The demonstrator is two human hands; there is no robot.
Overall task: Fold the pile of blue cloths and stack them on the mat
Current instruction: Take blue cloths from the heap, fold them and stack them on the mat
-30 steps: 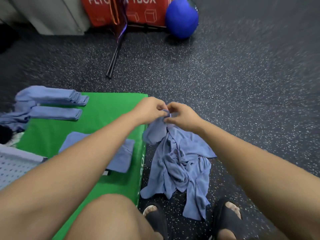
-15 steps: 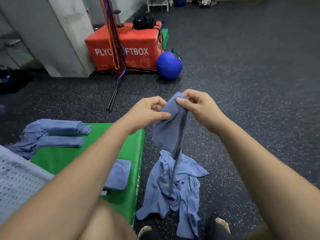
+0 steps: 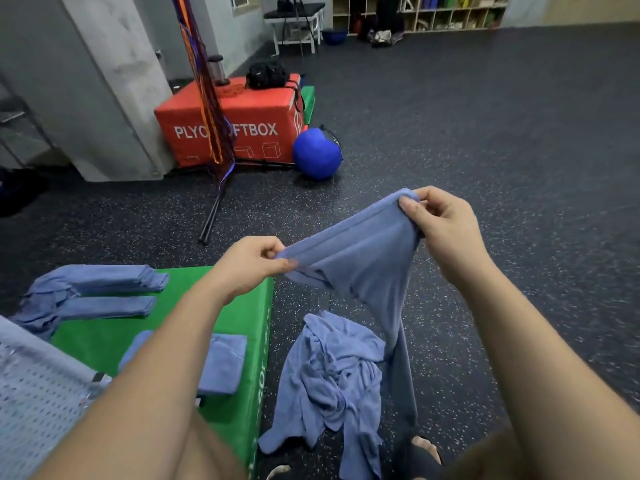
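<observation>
Blue cloth (image 3: 360, 261) held up above floor pile (image 3: 332, 379), top edge stretched between hands. Left hand (image 3: 249, 265) pinches lower corner; right hand (image 3: 440, 223) pinches higher corner. Folded cloths (image 3: 104, 289) on green mat (image 3: 239, 407), count unclear.

Single view, head-worn, wide-angle. Faces forward and down across the floor (image 3: 519, 168).

Nearest the lens, around frame centre: left hand (image 3: 249, 268) and right hand (image 3: 446, 226), pinching a blue cloth (image 3: 360, 261) between them.

Below centre, close under the camera: pile of cloths (image 3: 329, 372). Green mat (image 3: 104, 341) at lower left.

Farther off, upper left: red box (image 3: 242, 126) with blue ball (image 3: 317, 154) beside it.

Farthest, along the top edge: shelving (image 3: 433, 15) at the back wall
</observation>
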